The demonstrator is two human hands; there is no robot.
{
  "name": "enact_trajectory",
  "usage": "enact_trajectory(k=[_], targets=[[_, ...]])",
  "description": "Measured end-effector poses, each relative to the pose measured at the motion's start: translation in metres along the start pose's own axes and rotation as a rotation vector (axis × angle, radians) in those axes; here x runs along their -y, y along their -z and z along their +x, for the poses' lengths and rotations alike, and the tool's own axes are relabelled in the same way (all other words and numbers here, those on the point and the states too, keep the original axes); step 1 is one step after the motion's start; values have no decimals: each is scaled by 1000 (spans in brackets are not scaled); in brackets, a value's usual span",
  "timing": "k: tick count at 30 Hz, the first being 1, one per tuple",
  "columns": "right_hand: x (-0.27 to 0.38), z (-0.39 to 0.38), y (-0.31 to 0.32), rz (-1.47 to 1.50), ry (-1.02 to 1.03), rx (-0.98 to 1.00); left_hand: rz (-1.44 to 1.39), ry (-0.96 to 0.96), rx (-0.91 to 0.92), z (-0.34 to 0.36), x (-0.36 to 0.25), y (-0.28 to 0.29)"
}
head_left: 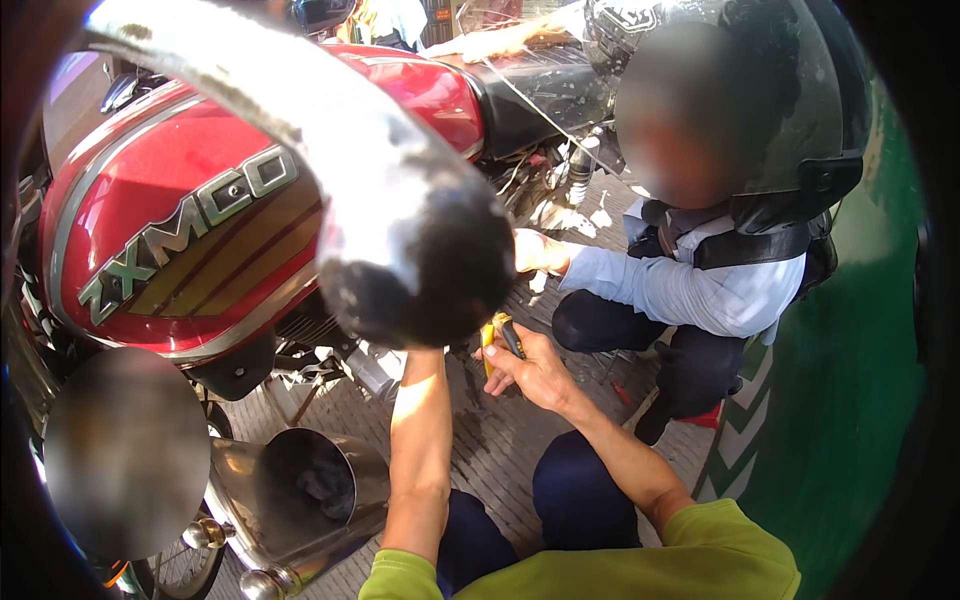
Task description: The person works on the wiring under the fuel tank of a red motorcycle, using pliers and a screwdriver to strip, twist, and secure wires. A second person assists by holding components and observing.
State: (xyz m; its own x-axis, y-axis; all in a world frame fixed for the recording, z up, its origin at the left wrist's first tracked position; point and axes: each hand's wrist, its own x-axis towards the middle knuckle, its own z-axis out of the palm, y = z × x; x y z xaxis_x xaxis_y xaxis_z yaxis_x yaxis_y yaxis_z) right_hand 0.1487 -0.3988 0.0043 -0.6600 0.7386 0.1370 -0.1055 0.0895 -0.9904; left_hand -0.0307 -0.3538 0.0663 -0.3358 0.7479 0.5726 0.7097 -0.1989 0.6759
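My left forearm [416, 448] reaches up toward the engine [370, 368] of a red motorcycle [115, 165], and its hand is hidden behind a large blurred metal bar [395, 230] with a dark end in the foreground. My right hand [525, 365] grips a yellow-and-black handled tool [489, 350], apparently pliers, just right of the engine. Across from it, another person [705, 290] in a dark helmet and light-blue shirt crouches, a hand [532, 250] reaching to the motorcycle's side, its fingers partly behind the bar.
A shiny steel part [370, 470] with a round dark opening stands at lower left, beside a wheel. Another person's arm [490, 40] reaches over the black seat [540, 95]. A green surface [840, 370] with white chevrons borders the grooved ground [480, 450] on the right.
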Motion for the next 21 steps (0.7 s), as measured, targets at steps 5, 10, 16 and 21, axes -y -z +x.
enact_trajectory(k=[5, 10, 16, 21], targets=[[1, -4, -14, -47, -15, 23, -150, 173, -8, 13, 50, 13], [-1, 5, -33, -54, -17, 19, 91, 200, -229, 0, 35, 24], [9, 12, -46, -41, 45, 3, 221, 228, -251, 8, 74, 13], [4, 24, -36, -83, -51, 52, 289, 218, -188, 10, 66, 16]])
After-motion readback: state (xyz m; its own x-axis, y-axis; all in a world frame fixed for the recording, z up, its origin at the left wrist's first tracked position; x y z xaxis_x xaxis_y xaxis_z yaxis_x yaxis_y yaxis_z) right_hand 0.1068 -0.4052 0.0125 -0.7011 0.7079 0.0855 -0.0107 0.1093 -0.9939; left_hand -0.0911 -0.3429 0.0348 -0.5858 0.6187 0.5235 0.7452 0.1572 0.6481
